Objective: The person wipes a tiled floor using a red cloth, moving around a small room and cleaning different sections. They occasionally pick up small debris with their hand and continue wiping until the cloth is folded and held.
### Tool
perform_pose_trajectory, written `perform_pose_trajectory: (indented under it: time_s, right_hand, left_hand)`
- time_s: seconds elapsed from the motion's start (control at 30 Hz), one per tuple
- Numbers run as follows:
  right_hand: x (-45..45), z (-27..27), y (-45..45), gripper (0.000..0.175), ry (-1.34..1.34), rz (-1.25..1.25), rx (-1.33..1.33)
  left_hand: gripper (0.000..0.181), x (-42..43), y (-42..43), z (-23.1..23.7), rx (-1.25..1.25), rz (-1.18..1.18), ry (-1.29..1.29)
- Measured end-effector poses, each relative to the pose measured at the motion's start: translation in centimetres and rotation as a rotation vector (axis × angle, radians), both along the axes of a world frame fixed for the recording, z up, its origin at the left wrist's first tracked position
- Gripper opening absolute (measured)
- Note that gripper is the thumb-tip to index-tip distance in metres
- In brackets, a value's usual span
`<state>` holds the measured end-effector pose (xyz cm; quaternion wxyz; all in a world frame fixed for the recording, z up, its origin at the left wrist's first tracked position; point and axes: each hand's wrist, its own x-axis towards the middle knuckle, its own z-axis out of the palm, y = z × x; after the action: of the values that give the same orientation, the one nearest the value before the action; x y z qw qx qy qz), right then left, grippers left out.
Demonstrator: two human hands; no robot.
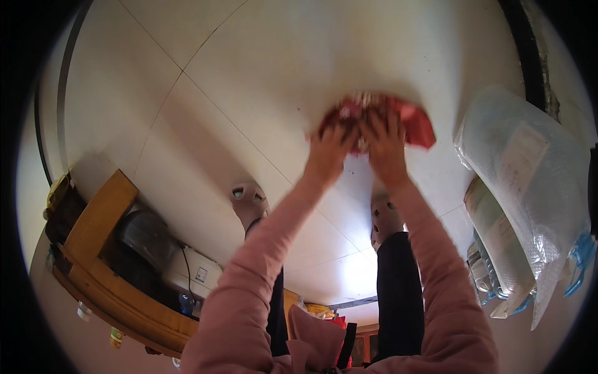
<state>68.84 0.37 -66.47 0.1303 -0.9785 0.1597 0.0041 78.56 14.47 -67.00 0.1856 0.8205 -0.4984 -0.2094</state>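
Note:
A red patterned cloth [418,124] lies bunched on the pale tiled floor in front of me. Both of my hands are on top of it, side by side, at the ends of outstretched arms in pink sleeves. My left hand [329,149] presses on its left part. On its middle rests my right hand [385,145], fingers spread, and the cloth's right end sticks out beyond it. The fingertips are blurred against the cloth, so whether they grip any of it does not show.
My feet in slip-on clogs [250,201] stand apart on the floor. A wooden piece of furniture [100,219] with a dark object and a white box [198,271] is at the left. Large bundles in clear plastic wrap [523,177] stand at the right.

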Motion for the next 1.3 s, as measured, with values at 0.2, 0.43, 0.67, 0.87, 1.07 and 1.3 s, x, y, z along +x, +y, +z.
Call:
perform_pose_trajectory:
  time_s: [0.2,0.43,0.67,0.87,1.07,1.3]
  right_hand:
    - [-4.8,4.5,2.0,0.046,0.113,-0.051,0.207]
    - [9.4,2.4,-19.7,0.051,-0.187,-0.082,0.018]
    - [5.6,-2.4,-19.6,0.060,0.062,-0.294,-0.231]
    - [-7.0,0.0,-1.1,0.062,0.110,-0.460,0.062]
    - [-6.2,4.2,-0.2,0.061,0.114,-0.506,0.150]
    - [0.0,0.0,-12.5,0.066,0.007,-0.648,0.106]
  left_hand:
    - [0.059,-4.0,2.2,4.3,0.029,0.031,0.281]
    - [0.052,10.6,-19.6,1.6,-0.293,0.021,-0.143]
    - [0.046,7.5,-22.3,-1.0,-0.168,-0.084,-0.178]
    - [0.056,-2.6,-6.5,1.3,0.030,-0.297,0.021]
    - [0.070,-1.2,-6.0,4.5,0.015,-0.317,0.059]
    - [0.060,3.6,-21.0,0.6,-0.033,-0.342,-0.106]
